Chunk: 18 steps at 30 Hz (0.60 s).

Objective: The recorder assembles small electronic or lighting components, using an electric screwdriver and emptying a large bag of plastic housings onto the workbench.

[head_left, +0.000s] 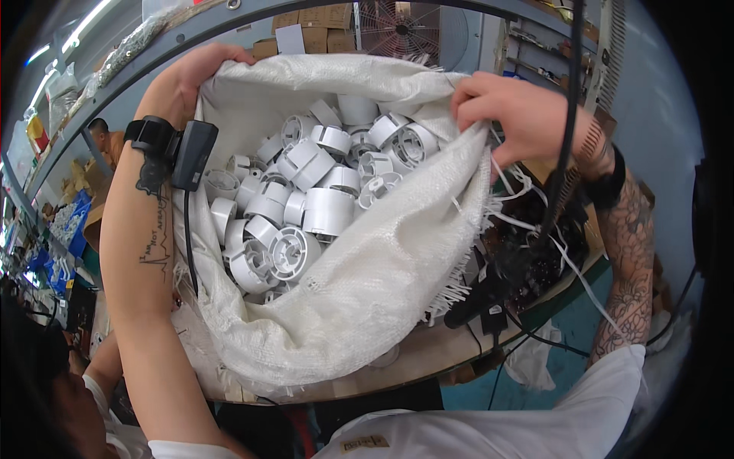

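A white woven sack [367, 306] fills the middle of the view, its mouth spread wide and its rim folded over. Inside lies a heap of white round plastic parts [329, 210], short hollow cylinders, some showing ribbed insides. At the far left of the mouth, my left hand [206, 69] is closed over the rim; some of its fingers are hidden by the cloth. My right hand [508, 111] pinches the gathered rim at the right, where frayed threads and loose white strips [520, 222] hang down.
The sack rests on a worktable [413, 382]. A black cable [569, 115] hangs near my right wrist, and more dark cords lie below. A person [65, 382] is close at the lower left. Cardboard boxes [325, 38] and a large fan [401, 30] stand behind.
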Motion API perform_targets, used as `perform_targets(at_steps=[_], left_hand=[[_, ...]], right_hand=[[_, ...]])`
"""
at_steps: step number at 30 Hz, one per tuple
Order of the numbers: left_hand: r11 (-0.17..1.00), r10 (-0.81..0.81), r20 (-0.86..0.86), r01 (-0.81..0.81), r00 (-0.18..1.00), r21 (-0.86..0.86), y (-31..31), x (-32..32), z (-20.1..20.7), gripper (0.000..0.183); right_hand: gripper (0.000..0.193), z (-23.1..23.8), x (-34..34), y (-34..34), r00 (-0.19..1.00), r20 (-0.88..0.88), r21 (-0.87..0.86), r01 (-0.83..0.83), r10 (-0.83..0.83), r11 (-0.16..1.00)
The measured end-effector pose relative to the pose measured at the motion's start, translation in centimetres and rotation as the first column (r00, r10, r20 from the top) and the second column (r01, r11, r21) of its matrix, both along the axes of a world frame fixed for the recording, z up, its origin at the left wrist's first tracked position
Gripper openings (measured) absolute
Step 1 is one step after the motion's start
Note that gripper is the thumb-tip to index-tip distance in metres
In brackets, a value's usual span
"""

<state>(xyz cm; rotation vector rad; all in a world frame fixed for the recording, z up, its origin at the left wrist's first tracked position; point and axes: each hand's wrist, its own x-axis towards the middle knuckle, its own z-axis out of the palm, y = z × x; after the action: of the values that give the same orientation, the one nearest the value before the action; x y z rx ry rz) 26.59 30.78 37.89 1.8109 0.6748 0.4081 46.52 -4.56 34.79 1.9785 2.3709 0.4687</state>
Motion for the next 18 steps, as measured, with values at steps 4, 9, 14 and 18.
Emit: perform_targets(at_steps=[4,9,14,18], left_hand=[[0.994,-0.003,-0.139,0.019,0.99,0.11,1.0,-0.6,0.0,0.031],[0.979,-0.001,-0.207,0.043,0.978,0.199,0.3,0.0,-1.6,0.028],[0.495,0.019,-0.267,0.223,0.963,0.84,0.1,-0.6,-5.9,0.034],[0.44,-0.193,-0.072,0.152,0.978,0.885,0.2,-1.2,-6.2,0.031]], right_hand=[[0.033,-1.4,0.8,-0.1,0.997,0.062,0.358,0.014,-0.038,0.934],[0.029,-2.8,3.8,1.4,0.99,0.111,0.39,0.041,-0.091,0.92],[0.022,-3.1,5.0,3.9,1.0,0.021,0.312,-0.005,-0.001,0.95],[0.018,-2.8,4.1,3.6,0.99,-0.137,0.294,0.027,0.014,0.955]])
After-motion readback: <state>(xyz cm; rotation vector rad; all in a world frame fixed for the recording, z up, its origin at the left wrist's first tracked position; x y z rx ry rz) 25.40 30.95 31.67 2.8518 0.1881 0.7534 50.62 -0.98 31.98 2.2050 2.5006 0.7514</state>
